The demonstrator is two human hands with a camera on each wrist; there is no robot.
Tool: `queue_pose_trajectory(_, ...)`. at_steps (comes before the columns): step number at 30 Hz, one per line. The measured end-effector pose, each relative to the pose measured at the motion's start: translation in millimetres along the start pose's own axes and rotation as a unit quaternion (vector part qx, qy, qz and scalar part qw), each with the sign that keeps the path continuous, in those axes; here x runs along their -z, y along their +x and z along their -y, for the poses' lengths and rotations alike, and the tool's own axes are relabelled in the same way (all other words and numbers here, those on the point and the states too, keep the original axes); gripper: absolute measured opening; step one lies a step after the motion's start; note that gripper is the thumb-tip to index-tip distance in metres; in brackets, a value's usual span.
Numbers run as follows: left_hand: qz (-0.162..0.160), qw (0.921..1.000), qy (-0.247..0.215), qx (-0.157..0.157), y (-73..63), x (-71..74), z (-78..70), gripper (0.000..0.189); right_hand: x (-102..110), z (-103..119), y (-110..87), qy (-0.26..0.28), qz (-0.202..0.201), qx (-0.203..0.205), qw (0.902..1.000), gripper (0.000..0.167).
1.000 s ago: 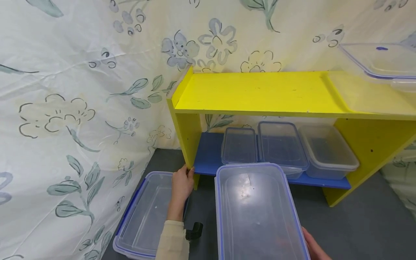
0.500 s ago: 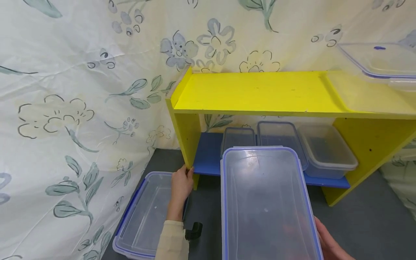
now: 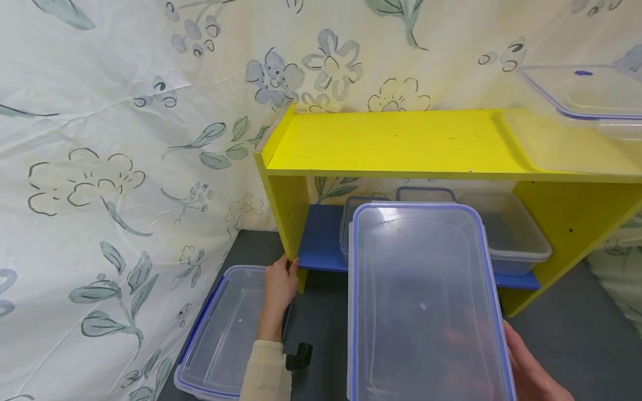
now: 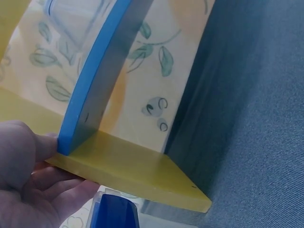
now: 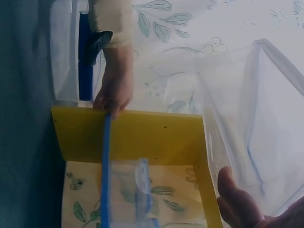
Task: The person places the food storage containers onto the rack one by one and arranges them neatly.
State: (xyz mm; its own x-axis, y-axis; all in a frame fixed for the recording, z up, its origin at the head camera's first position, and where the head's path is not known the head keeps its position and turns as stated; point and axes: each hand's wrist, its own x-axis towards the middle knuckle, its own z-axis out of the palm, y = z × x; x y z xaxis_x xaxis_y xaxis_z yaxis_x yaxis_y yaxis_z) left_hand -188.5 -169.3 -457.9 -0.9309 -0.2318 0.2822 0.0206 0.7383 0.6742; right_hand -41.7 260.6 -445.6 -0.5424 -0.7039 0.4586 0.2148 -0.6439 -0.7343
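Observation:
A yellow shelf unit (image 3: 401,175) with a blue lower board (image 3: 321,239) stands ahead. At its left side panel, my left hand (image 3: 279,287) grips the front edge; in the left wrist view the thumb lies by the blue board's end and the fingers on the panel's outer side. My right hand (image 3: 531,362) holds a large clear food container (image 3: 426,289) with a blue-rimmed lid, tilted up in front of the shelf. Its fingers show faintly through the plastic, and the thumb lies along the side. Behind it, a small lidded container (image 3: 347,228) is partly hidden.
A second lidded container (image 3: 225,328) lies on the dark floor by my left forearm. Farther right on the blue board sits a clear box (image 3: 524,239). Another clear container (image 3: 597,97) stands on the yellow top. Floral cloth (image 3: 125,195) hangs behind and left.
My right hand has raised the large container and moved it slightly right, so it covers more of the boxes on the blue board. My left hand has stayed on the panel.

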Motion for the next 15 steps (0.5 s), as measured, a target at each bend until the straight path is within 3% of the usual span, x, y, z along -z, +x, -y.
queue_pose_trajectory(3,-0.006,1.0,0.001,-0.001,0.8,-1.1,-0.6,0.02,-2,4,0.4,0.023,-0.03,0.016,0.9992,0.074)
queue_pose_trajectory(6,-0.01,0.9999,0.002,-0.005,1.8,-2.6,0.2,0.021,-6,11,-1.2,0.082,-0.084,0.004,0.993,0.075)
queue_pose_trajectory(8,-0.011,0.9999,0.002,-0.008,2.3,-3.0,0.7,0.021,-8,14,-0.8,0.09,-0.099,0.009,0.991,0.074)
queue_pose_trajectory(15,-0.009,0.9999,-0.002,-0.009,1.8,-4.8,2.4,0.021,-14,22,3.4,0.068,-0.094,0.032,0.9928,0.077)
